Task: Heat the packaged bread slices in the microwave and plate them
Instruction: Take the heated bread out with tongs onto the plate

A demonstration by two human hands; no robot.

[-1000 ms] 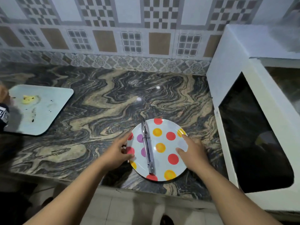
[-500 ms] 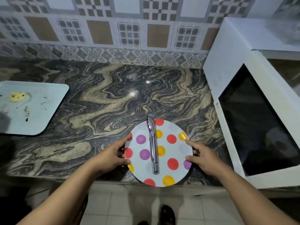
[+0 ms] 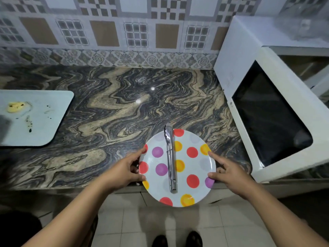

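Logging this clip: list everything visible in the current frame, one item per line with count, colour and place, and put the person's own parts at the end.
plate: 1, white with red, yellow and purple dots, at the counter's front edge, partly past it, held at both sides
tongs: 1, silver metal, lying lengthwise on the plate, closed
microwave: 1, white with dark door window, right end of the counter, door shut
cutting board: 1, pale blue with yellow residue and dark specks, left on the counter
counter: 1, dark marble with tan swirls
wall tiles: many, patterned grey, brown and white, behind the counter
left hand: 1, grips the plate's left rim
right hand: 1, grips the plate's right rim
shoes: 2, dark, on the floor tiles below
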